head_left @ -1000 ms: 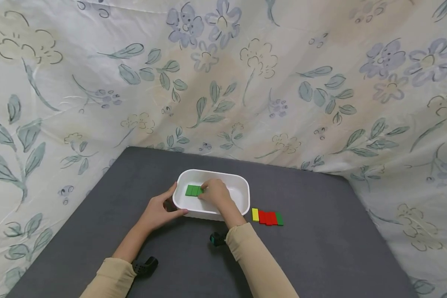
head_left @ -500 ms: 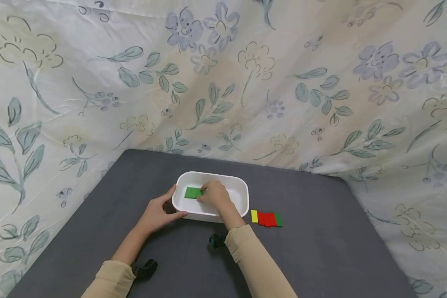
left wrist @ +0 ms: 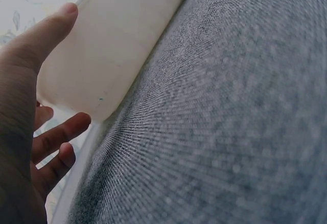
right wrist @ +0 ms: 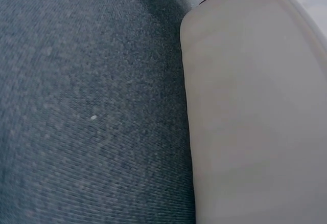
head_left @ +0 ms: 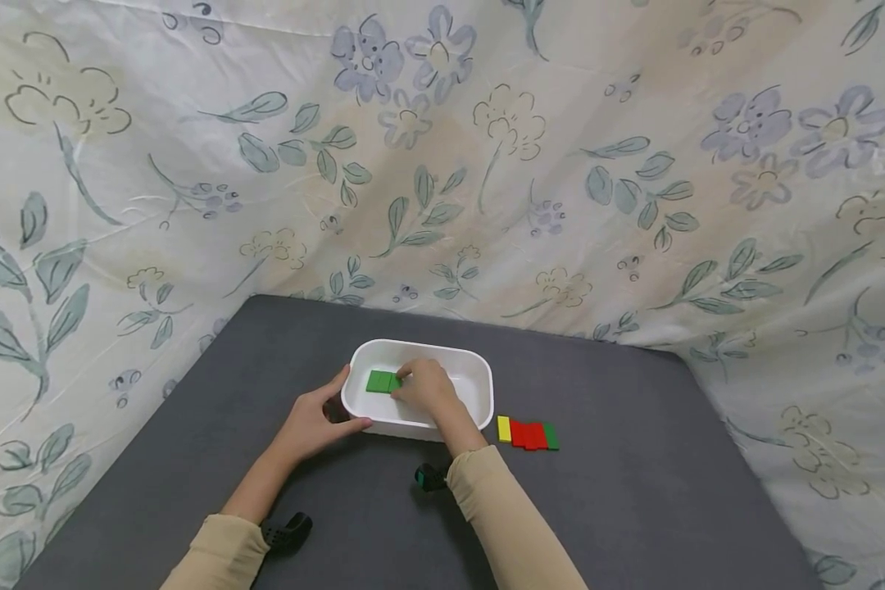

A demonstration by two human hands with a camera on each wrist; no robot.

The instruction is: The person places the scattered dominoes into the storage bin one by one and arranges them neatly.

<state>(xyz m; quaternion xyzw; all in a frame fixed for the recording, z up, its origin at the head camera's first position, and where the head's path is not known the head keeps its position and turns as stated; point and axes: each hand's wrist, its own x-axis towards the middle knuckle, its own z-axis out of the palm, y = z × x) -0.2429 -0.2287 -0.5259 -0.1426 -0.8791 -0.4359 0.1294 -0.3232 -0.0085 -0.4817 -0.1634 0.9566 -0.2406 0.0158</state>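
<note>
In the head view a white plastic box stands on the dark cloth. My left hand grips its left end, thumb along the front wall and a finger at the far side; the left wrist view shows the thumb on the box wall. Flat green tiles lie side by side on the box floor, toward the left. My right hand reaches over the front rim and pinches the rightmost green tile, which the fingers partly cover. The right wrist view shows mainly the box's outer wall, the right hand out of sight.
Right of the box, a row of tiles lies on the cloth: a yellow tile, red tiles and a green tile. A floral curtain hangs behind and at both sides.
The whole head view has shifted slightly. Both hands stay where they were at the box, and the green tiles in it now sit closer together, fewer seams showing.
</note>
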